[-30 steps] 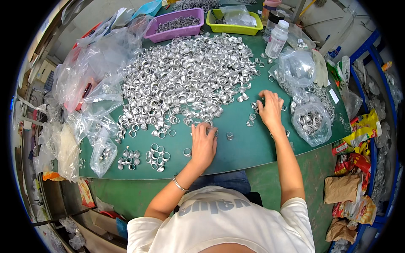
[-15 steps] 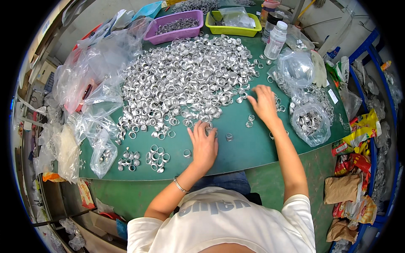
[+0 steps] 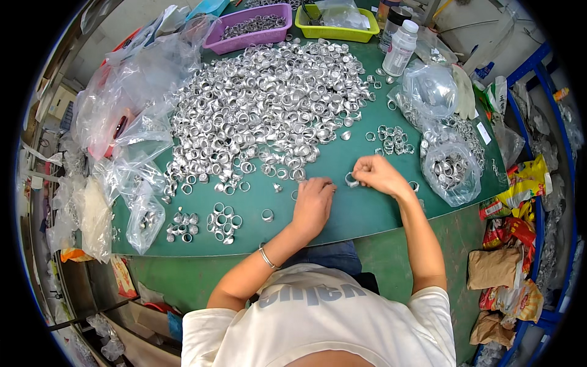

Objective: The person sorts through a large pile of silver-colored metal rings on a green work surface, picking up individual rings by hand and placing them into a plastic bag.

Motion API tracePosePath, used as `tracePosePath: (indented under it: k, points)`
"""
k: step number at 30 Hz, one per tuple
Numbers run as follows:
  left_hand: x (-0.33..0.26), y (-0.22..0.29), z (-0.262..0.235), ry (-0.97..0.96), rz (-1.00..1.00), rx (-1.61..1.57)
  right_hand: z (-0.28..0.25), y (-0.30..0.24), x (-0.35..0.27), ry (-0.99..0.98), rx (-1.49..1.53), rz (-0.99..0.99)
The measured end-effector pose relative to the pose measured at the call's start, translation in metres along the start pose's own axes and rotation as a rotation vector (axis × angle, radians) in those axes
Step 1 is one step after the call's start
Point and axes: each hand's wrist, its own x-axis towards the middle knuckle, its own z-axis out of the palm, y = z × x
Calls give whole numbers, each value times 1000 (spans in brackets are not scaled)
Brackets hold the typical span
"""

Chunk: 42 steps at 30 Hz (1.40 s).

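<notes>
A big heap of silver rings (image 3: 263, 104) covers the middle of the green table (image 3: 293, 235). At its front right, my right hand (image 3: 380, 175) pinches a single silver ring (image 3: 351, 180) between thumb and forefinger, just over the tabletop. My left hand (image 3: 313, 207) rests by the heap's front edge, its fingers curled together; what is under them is hidden. A loose ring (image 3: 295, 194) peeks out beside it. To the left lie one lone ring (image 3: 267, 215), a cluster of rings (image 3: 224, 223) and a second small cluster (image 3: 183, 227). Another group of rings (image 3: 395, 140) lies beyond my right hand.
Plastic bags of rings (image 3: 451, 174) stand at the right, with a white bottle (image 3: 400, 49) behind them. Purple (image 3: 247, 38) and yellow-green (image 3: 336, 32) baskets line the back. Clear plastic bags (image 3: 137, 92) pile up on the left. Blue shelving (image 3: 541, 208) stands right of the table.
My right hand has drawn back toward me and left from the heap's right side, now with a ring in its pinch. My left hand has shifted slightly right. The whole view has tilted a little.
</notes>
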Motion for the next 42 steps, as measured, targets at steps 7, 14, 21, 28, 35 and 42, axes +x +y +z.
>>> tracePosePath:
  k: [7, 14, 21, 28, 35, 42]
  points:
    - [8, 5, -26, -132, -776, -1359, 12, -10, -10, -105, 235, 62]
    - [4, 4, -23, -99, -754, -1496, 18, 7, -12, -124, 446, 172]
    - [6, 4, -30, 131, -66, 214, 26, 19, -10, 68, -203, -23]
    - [5, 24, -16, -184, 104, 88, 34, -13, -48, 332, -616, -32]
    - [14, 20, 11, -330, 141, 110, -27, 26, -109, 563, -746, -134]
    - [40, 63, 59, -312, 280, -63, -19, 30, -109, 409, -682, -8]
